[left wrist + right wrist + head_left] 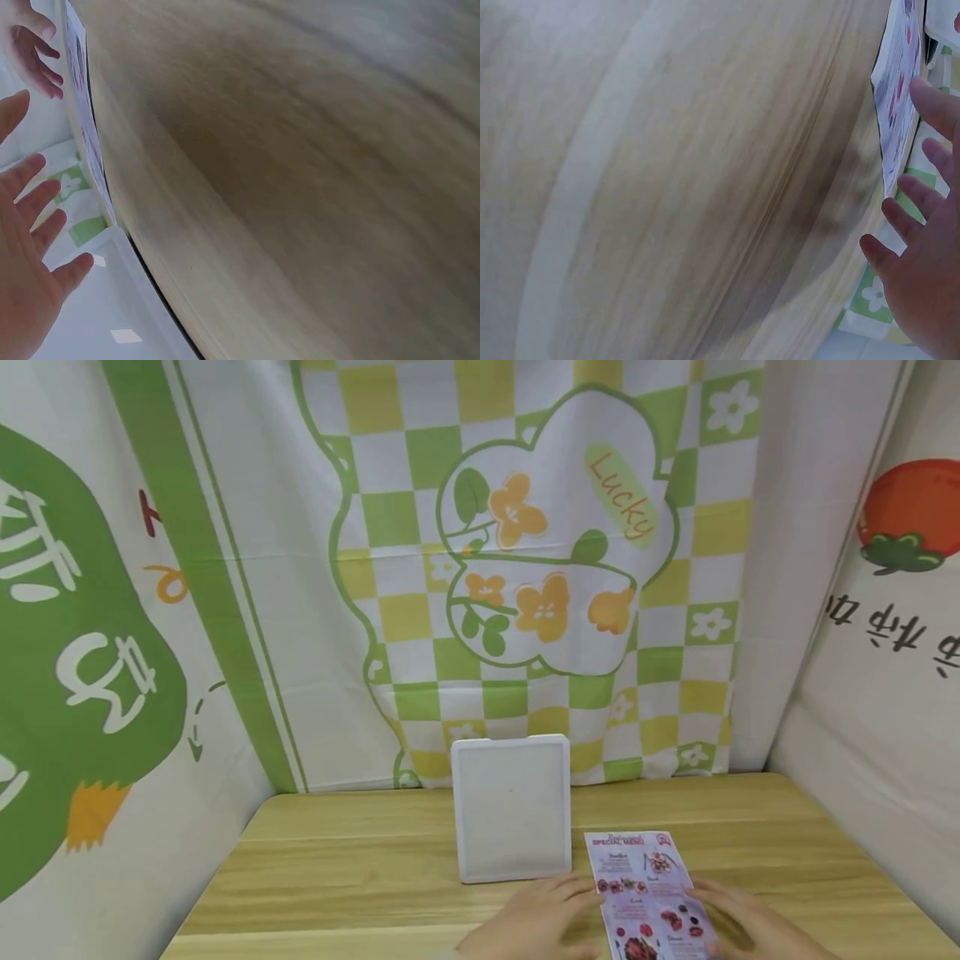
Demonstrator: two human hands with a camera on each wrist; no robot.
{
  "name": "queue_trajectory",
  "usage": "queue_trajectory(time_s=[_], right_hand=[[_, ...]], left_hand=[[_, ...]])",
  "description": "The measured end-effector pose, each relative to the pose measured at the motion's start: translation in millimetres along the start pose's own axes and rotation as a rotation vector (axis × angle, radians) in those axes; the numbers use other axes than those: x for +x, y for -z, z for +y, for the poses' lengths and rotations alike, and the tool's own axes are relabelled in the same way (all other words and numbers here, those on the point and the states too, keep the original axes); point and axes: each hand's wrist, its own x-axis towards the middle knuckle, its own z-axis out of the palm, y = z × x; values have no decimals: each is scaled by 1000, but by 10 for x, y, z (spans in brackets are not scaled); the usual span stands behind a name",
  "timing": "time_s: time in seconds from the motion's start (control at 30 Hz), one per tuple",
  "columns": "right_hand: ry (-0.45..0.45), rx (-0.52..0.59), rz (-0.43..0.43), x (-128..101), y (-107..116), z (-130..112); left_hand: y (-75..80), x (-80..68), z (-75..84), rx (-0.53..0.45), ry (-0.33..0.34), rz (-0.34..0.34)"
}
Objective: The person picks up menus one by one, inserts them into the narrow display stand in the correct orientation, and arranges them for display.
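Note:
A printed sheet headed "SPECIAL MENU" (633,906) lies on the wooden table, with food pictures facing up. At its left side is my left hand (528,920), whose fingers look loosely spread and uncurled in the left wrist view. Along the right side my right hand (753,925) is held the same way, fingers apart, palm toward the menu (896,112). Whether any fingertips touch the paper edges I cannot tell. Behind my left hand, a white rectangular framed board (512,810) stands upright. The menu's lower end runs out of the head view.
The wood-grain table (337,868) reaches back to a hanging cloth with green and yellow checks (427,452). Printed cloth walls (225,710) close in the left and right sides.

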Motion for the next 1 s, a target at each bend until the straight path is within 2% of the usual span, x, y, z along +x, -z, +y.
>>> queue_trajectory(time_s=[0.13,0.4,0.7,1.0], right_hand=[[64,11,-5,-36,-13,69],[125,75,-21,-27,18,81],[116,126,-62,-23,25,120],[63,122,-88,-30,46,120]], left_hand=[[-32,102,31,-17,-24,-20],[-94,245,75,-37,6,-44],[-163,333,102,-37,28,-106],[-183,381,147,-52,98,-108]])
